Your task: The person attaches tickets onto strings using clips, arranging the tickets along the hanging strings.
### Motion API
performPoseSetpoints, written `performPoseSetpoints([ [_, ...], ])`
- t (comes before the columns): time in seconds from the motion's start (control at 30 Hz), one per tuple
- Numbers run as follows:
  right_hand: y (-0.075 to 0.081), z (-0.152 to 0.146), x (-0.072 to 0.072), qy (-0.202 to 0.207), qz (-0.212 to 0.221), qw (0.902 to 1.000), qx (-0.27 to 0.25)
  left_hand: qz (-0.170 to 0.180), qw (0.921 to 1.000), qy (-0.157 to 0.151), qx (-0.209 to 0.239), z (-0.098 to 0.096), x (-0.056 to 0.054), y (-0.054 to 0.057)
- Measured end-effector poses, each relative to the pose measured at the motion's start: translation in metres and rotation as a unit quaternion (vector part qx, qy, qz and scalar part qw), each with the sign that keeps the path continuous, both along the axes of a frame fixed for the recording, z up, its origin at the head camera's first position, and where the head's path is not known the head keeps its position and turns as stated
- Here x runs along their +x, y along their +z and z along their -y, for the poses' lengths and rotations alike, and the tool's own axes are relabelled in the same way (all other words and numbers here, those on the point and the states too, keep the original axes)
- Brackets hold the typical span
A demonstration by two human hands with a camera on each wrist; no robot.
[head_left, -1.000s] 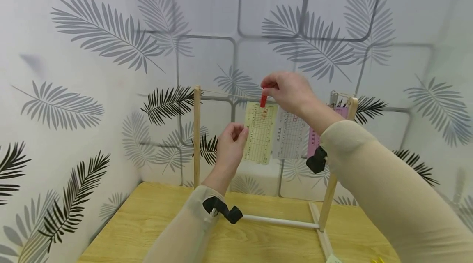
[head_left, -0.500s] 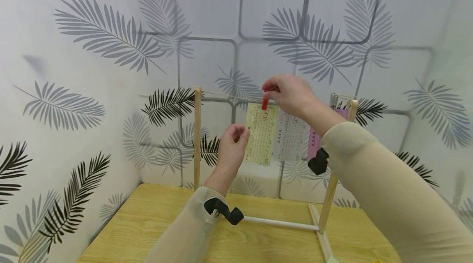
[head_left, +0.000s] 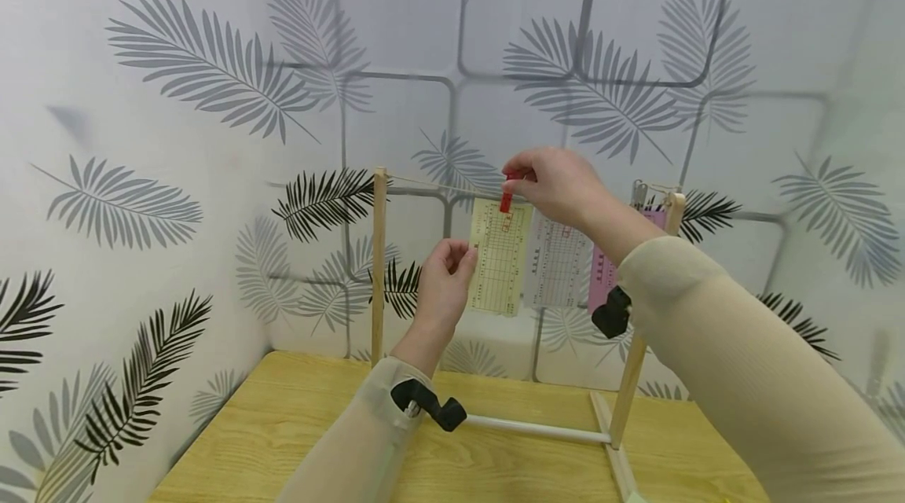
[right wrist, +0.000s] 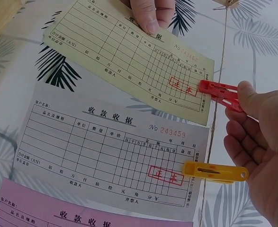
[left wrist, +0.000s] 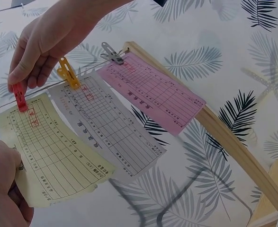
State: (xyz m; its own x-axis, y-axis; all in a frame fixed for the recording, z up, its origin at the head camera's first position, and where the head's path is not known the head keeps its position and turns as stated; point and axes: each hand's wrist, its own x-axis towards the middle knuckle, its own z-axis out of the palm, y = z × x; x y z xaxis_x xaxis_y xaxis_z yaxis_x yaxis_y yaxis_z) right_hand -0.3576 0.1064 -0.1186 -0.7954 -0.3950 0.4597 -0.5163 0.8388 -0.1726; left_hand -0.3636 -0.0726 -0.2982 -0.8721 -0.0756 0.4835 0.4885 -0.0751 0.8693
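Note:
A pale yellow receipt slip (head_left: 500, 267) hangs at a thin string (head_left: 424, 182). My left hand (head_left: 441, 283) pinches its left edge between thumb and fingers. My right hand (head_left: 562, 185) pinches the handle end of a red clothespin (right wrist: 219, 92), whose other end sits over the slip's top edge at the string. Beside it hangs a white receipt slip (left wrist: 112, 127) under a yellow clothespin (left wrist: 68, 73). Farther right, a pink receipt slip (left wrist: 153, 93) hangs from a grey clip (left wrist: 112, 53). In the head view my right hand and forearm partly cover the white and pink slips.
A wooden post (head_left: 378, 267) stands at the left and another post (head_left: 627, 389) at the right, with the string between them. Low down, a white rod (head_left: 530, 427) joins the frame. It stands on a wooden table (head_left: 318, 424) before a leaf-patterned wall (head_left: 212, 71).
Both hands keep almost the same places. The red clothespin sits slightly lower against the yellow slip, and the head view has shifted a little.

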Motion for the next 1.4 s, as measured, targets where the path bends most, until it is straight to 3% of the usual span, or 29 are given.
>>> performPoseSetpoints([
  [0.3, 0.000, -0.002, 0.003, 0.004, 0.008, 1.0000, -0.004, 0.004, 0.9999, 0.013, -0.010, 0.000, 0.003, 0.000],
  [0.9, -0.001, -0.014, 0.009, 0.000, 0.003, 1.0000, -0.004, 0.015, 0.9998, 0.005, -0.008, 0.001, 0.003, -0.008],
  [1.17, 0.001, -0.021, 0.018, -0.002, -0.014, 0.9999, 0.002, 0.010, 0.9997, 0.023, -0.006, 0.003, 0.007, -0.011],
  [1.4, -0.001, -0.026, 0.033, 0.020, -0.027, 0.9994, 0.000, 0.006, 0.9988, 0.046, -0.019, 0.006, 0.017, -0.016],
])
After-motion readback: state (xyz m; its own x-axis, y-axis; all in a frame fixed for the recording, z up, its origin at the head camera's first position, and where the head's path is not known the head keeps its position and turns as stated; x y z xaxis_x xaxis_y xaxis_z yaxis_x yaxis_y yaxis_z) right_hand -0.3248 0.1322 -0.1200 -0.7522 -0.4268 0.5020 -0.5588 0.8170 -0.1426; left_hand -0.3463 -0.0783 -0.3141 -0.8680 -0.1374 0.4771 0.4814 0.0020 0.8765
